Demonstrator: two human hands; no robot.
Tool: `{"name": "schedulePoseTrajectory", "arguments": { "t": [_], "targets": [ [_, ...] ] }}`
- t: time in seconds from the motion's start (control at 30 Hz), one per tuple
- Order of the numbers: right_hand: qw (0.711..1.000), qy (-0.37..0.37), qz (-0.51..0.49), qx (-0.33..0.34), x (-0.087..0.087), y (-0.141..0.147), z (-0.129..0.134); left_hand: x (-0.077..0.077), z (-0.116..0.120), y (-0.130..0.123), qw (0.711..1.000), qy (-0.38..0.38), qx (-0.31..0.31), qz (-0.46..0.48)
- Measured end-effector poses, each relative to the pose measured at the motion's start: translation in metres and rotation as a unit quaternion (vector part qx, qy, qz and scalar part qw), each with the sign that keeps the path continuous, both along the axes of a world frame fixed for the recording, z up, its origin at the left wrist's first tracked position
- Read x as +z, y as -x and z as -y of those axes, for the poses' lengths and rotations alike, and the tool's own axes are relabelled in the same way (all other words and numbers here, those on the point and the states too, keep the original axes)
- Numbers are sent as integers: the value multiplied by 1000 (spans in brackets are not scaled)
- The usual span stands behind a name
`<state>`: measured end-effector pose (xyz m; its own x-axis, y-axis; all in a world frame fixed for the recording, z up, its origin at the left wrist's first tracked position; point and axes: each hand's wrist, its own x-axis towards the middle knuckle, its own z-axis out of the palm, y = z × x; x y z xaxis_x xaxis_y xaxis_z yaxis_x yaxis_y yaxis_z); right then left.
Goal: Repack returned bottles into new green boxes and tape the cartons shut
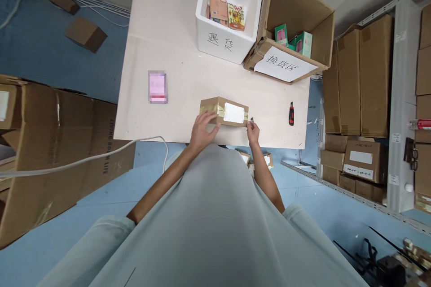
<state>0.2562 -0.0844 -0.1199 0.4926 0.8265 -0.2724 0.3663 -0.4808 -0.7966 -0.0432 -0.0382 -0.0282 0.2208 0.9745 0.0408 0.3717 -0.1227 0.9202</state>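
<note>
A small brown cardboard box (pixel 212 104) lies near the table's front edge, with shiny tape on its left end and a white label (pixel 234 113) on it. My left hand (pixel 203 130) holds the box at its left end, fingers over it and thumb toward the near side. At the right end, my right hand (pixel 253 133) pinches a small dark and silvery item (pixel 252 119), too small to name for certain. Its fingertips are close against the box. Farther right on the table lies a red and black utility knife (pixel 291 114).
A white foam box (pixel 218 47) with booklets and an open carton (pixel 292 2) with green boxes stand at the back. A blurred pink item (pixel 158 87) lies on the left. A pale cable (pixel 84 161) crosses the left front corner. Shelving (pixel 399 112) with cartons stands right.
</note>
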Motion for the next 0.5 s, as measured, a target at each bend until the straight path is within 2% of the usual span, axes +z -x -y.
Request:
{"name": "schedulePoseTrajectory", "arguments": {
  "t": [0.13, 0.23, 0.33, 0.5],
  "targets": [
    [999, 24, -13, -43, 2, -14, 4, 15, 6, -19, 999, -1, -51, -16],
    [998, 32, -29, -46, 7, -11, 4, 12, 5, -18, 999, -4, -34, -26],
    [998, 21, -49, -29, 12, 0, 3, -4, 2, -8, 999, 1, 18, -45],
    [996, -34, -69, 54, 24, 32, -3, -41, -3, 18, 990, 50, 104, -84]
  ]
}}
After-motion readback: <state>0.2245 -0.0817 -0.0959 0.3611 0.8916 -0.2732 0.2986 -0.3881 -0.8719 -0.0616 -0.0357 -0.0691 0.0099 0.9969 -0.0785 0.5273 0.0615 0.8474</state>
